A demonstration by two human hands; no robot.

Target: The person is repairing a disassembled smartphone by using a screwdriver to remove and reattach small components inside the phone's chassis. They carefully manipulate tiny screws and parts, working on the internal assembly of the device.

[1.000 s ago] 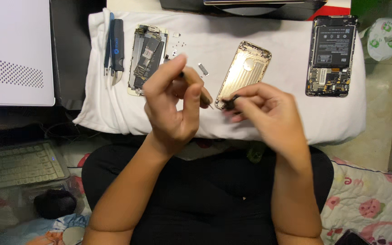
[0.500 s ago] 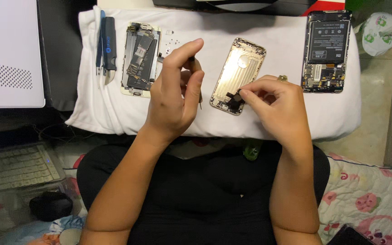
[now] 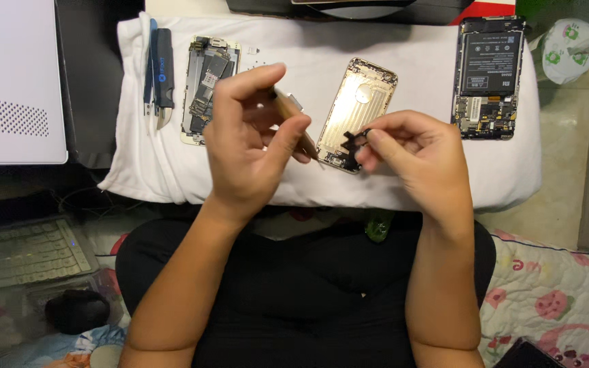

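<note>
Bare forearms, no sleeves in view, left hand (image 3: 250, 146), right hand (image 3: 414, 153), no rings, black clothing over the lap

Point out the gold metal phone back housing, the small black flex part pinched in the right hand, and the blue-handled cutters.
Gold metal phone back housing (image 3: 360, 102), head view, bare upper inside.
Small black flex part (image 3: 352, 142), head view, middle.
Blue-handled cutters (image 3: 163, 71), head view, dark handle.

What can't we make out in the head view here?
- Tool in the left hand: fingers cover most of it; only a tan shaft and thin tip show.
- Small black part pinched by the right hand: too small to identify.
- Gold phone shell: lower end hidden behind that part.
- Dark device at top: cut off by the edge.
</note>
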